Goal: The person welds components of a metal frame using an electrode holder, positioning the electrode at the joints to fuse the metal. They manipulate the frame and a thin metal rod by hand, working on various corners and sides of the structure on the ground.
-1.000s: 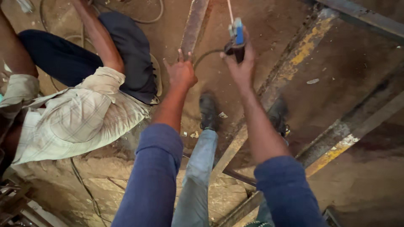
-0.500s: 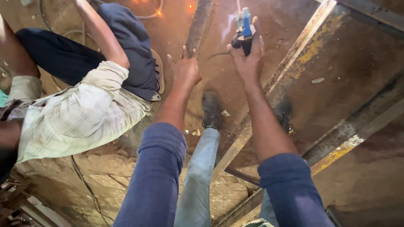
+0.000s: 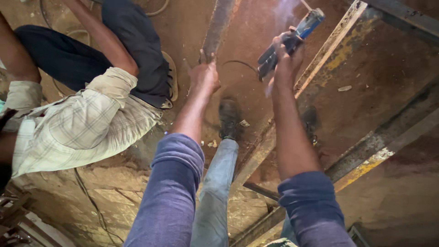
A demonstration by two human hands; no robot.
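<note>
Welding step in hand, judging by smoke at upper centre. Right hand [image 3: 286,55], fingers wrapped tight round blue-handled electrode holder [image 3: 292,39], tip out of frame at top. Left hand [image 3: 204,77] grips end of flat steel bar [image 3: 219,27], fingers closed on it. Next move calls for steady bar, controlled tip.

Floor: rusty dirt ground [image 3: 183,36], yellow-painted steel frame [image 3: 329,55] at right. Co-worker in checked shirt [image 3: 87,128] crouches at left.

Rusty flat steel bar [image 3: 218,28]: long, narrow, running from far edge toward near, near end gripped. Welding electrode holder [image 3: 287,43]: dark grip, blue tip, tilted far-right, held right of bar; smoke above.
</note>
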